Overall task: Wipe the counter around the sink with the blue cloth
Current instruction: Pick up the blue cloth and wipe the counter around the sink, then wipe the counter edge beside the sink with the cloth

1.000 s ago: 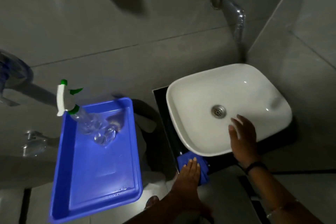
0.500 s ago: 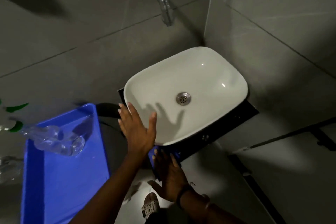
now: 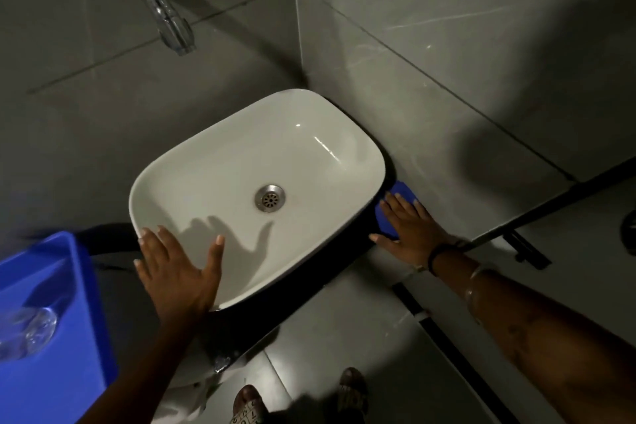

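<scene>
Cloth (image 3: 400,194) lies flat under right hand (image 3: 409,221).

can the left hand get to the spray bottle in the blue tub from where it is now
Probably yes. The left hand rests flat on the sink's near-left rim, and the spray bottle lies in the open blue tub just to its left, with nothing between them.

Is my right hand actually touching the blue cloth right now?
Touching. The head view shows the right hand lying flat on the blue cloth, its fingers spread over it on the dark counter beside the sink.
</scene>
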`<action>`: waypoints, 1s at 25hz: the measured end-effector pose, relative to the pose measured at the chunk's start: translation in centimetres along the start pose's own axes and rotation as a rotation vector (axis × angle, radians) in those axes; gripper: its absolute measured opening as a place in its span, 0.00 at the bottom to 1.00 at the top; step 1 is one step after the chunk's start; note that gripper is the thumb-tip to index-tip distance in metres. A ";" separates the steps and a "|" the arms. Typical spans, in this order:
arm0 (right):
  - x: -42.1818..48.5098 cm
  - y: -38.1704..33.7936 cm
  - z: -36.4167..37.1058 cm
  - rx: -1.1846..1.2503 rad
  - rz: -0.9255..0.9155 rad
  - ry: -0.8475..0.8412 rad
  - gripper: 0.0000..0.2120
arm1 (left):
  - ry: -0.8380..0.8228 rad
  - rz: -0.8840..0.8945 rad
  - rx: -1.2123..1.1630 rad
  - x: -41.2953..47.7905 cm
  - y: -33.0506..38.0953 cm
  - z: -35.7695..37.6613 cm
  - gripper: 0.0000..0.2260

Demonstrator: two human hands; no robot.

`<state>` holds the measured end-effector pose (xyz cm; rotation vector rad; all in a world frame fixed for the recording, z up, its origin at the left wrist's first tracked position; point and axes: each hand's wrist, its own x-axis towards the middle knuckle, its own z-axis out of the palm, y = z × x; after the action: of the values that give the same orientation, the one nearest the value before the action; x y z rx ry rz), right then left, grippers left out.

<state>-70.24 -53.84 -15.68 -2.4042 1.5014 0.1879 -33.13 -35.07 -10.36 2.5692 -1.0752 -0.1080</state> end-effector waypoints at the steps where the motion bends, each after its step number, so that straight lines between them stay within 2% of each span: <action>1: -0.6 -1.3 0.7 0.036 0.029 0.015 0.43 | -0.008 -0.003 -0.004 -0.1 0.1 0.0 0.48; 2: -1.6 -3.1 1.8 0.065 0.044 0.057 0.44 | -0.012 -0.004 -0.013 -0.1 0.1 -0.1 0.48; 4: -4.5 -8.1 4.6 0.149 -0.054 0.144 0.44 | -0.014 -0.010 -0.019 -0.2 0.4 -0.2 0.48; 6: -8.0 -14.2 7.7 0.222 -0.277 0.106 0.45 | -0.014 0.000 -0.007 -0.3 0.6 -0.3 0.49; 7: -9.7 -17.6 8.9 0.251 -0.353 0.012 0.44 | -0.009 0.007 -0.012 -0.3 0.6 -0.4 0.49; 8: -10.7 -20.6 10.3 0.269 -0.405 -0.021 0.37 | -0.006 0.008 -0.018 -0.2 0.6 -0.4 0.50; 10: -12.3 -24.9 12.3 0.288 -0.543 0.028 0.18 | 0.007 -0.007 -0.024 -0.1 0.7 -0.4 0.50; 11: -13.4 -26.3 12.4 0.283 -0.579 -0.050 0.15 | 0.009 -0.019 -0.027 0.0 0.9 -0.4 0.50; 13: -13.0 -27.6 12.0 0.193 -0.560 -0.103 0.17 | -0.018 -0.032 -0.025 -0.2 1.3 -0.8 0.50; 15: -11.8 -27.6 10.7 0.140 -0.582 0.136 0.20 | -0.069 -0.002 -0.034 -0.7 1.6 -1.6 0.49; 17: -12.4 -27.2 9.4 0.119 -0.671 0.188 0.19 | -0.123 -0.018 -0.109 -1.2 1.8 -2.5 0.45; 18: -12.5 -27.3 8.5 0.234 -0.640 0.162 0.20 | -0.156 -0.067 -0.208 -1.4 1.8 -3.0 0.43; 19: -12.4 -27.9 7.4 0.392 -0.531 0.109 0.16 | -0.188 -0.126 -0.330 -1.8 1.1 -3.9 0.40; 21: -12.3 -29.7 5.1 0.838 -0.202 -0.106 0.07 | -0.295 -0.193 -0.602 -3.5 -0.9 -6.0 0.32; 22: -12.0 -31.0 4.1 1.113 -0.071 -0.228 0.06 | -0.364 -0.219 -0.774 -4.6 -2.9 -7.3 0.25; 23: -11.9 -32.4 3.4 1.348 0.030 -0.352 0.08 | -0.454 -0.262 -0.957 -5.8 -5.5 -8.7 0.20; 25: -12.1 -35.1 2.2 1.608 0.130 -0.549 0.14 | -0.653 -0.354 -1.261 -7.7 -10.9 -11.5 0.18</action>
<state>-44.11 -28.40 -8.17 -0.8496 0.8579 -0.2485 -28.88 -19.25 -3.87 1.4864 -0.3971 -1.3008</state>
